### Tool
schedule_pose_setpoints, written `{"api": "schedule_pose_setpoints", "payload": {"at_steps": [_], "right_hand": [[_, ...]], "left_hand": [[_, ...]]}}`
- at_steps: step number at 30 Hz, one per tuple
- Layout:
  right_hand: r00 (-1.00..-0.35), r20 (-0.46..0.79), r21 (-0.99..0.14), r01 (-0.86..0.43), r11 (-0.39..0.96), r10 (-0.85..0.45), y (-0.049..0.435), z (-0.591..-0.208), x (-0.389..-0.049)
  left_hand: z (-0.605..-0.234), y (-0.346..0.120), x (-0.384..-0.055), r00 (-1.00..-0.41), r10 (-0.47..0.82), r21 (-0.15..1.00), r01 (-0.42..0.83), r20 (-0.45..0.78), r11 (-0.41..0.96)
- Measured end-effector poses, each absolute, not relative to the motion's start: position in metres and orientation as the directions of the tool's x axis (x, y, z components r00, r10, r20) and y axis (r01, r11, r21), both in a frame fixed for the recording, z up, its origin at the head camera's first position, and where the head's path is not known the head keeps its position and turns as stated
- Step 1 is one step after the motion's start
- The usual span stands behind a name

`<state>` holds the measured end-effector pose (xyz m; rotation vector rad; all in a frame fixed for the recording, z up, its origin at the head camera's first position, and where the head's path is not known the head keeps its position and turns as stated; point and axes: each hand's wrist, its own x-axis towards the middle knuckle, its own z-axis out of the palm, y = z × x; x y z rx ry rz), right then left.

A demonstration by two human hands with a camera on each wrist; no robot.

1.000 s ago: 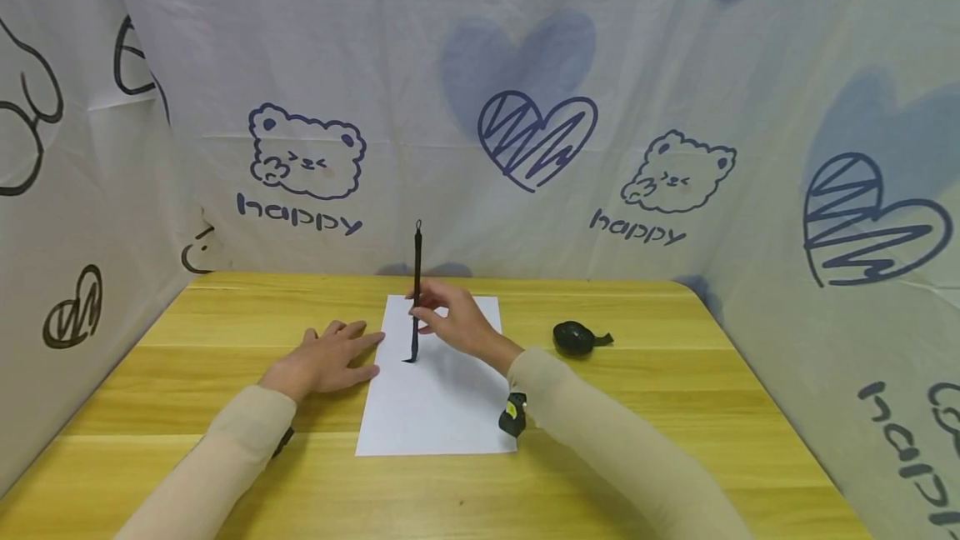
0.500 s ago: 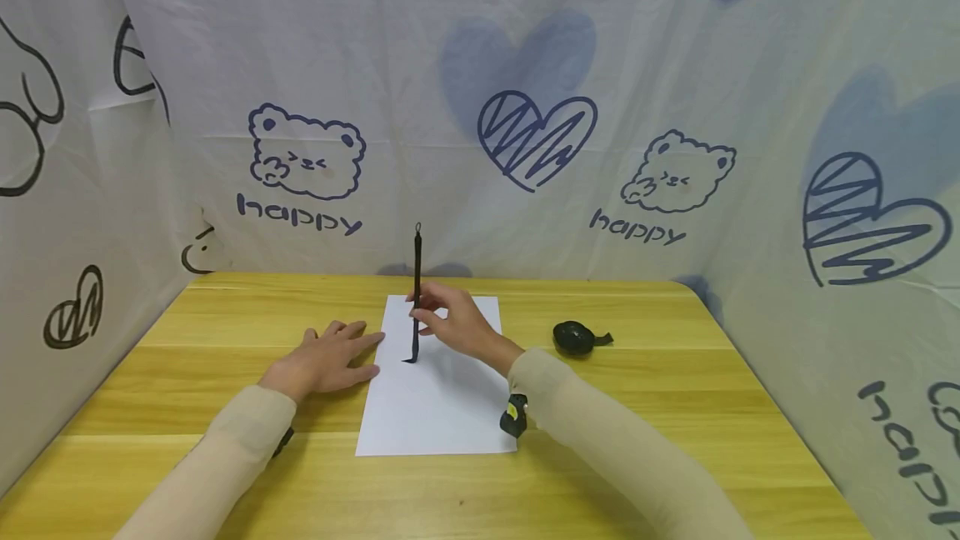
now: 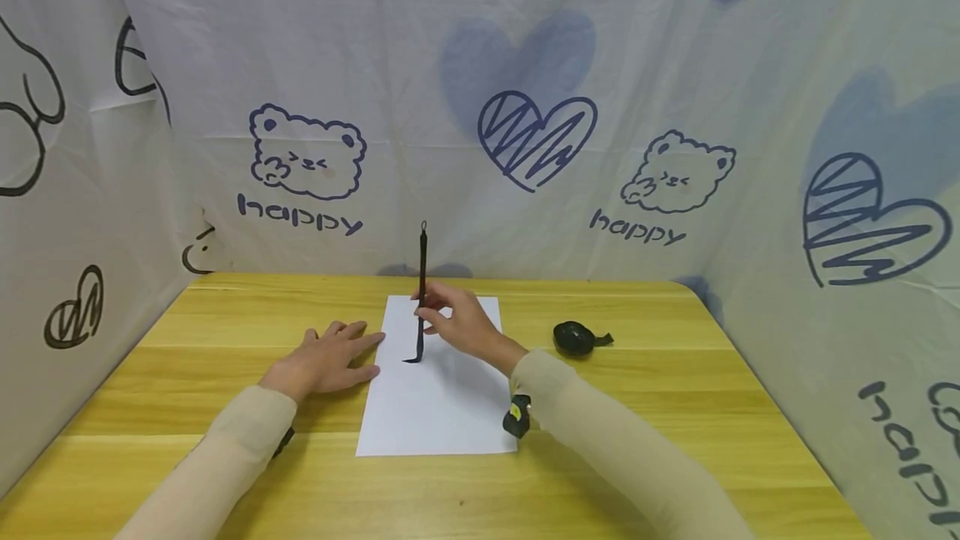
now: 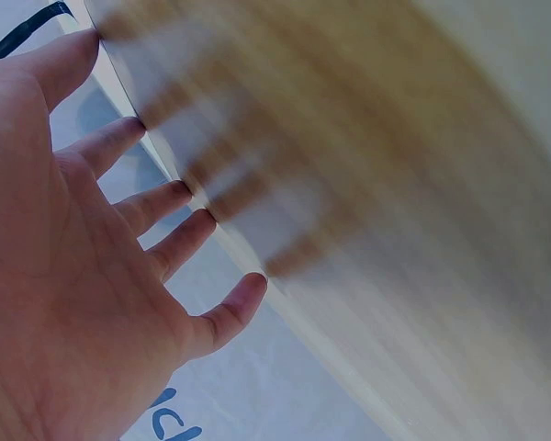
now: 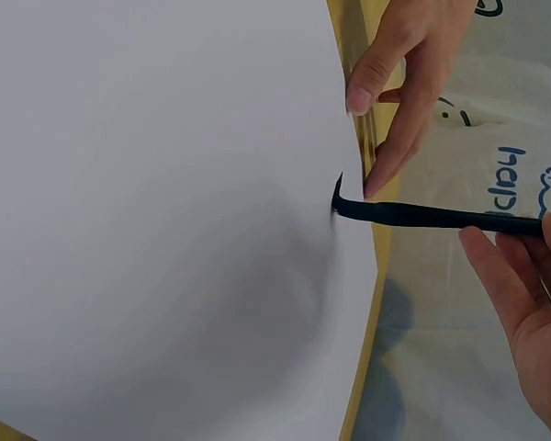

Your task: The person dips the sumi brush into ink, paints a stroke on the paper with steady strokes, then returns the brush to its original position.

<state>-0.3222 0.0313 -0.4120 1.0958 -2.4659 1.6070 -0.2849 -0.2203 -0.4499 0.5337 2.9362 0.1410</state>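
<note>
A dark calligraphy brush stands nearly upright, pinched between the thumb and fingers of my right hand. Its bristle tip touches a white sheet of paper, at the right end of a short black stroke. In the right wrist view the brush bends at its tip against the sheet. My left hand lies with spread fingers on the table, its fingertips at the paper's left edge. The left wrist view shows the fingertips of that hand touching the surface.
Right of the paper, a small black rounded object with a short tail lies on the yellow wood-grain table. A white printed cloth hangs behind the table and along both sides.
The right hand and brush have shifted slightly to the right, and the black stroke is a little longer. My left hand and the paper have kept their places.
</note>
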Motion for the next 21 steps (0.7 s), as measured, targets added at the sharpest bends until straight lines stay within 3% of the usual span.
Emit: {"api": "schedule_pose_setpoints", "payload": {"at_steps": [21], "right_hand": [[-0.763,0.359,-0.787,-0.557,0.264,-0.537,0.0414,-0.4122,-0.3269]], "left_hand": [[-0.4499,-0.2198,-0.2851,-0.925,0.353,0.117,0.339,-0.143,0.934]]}}
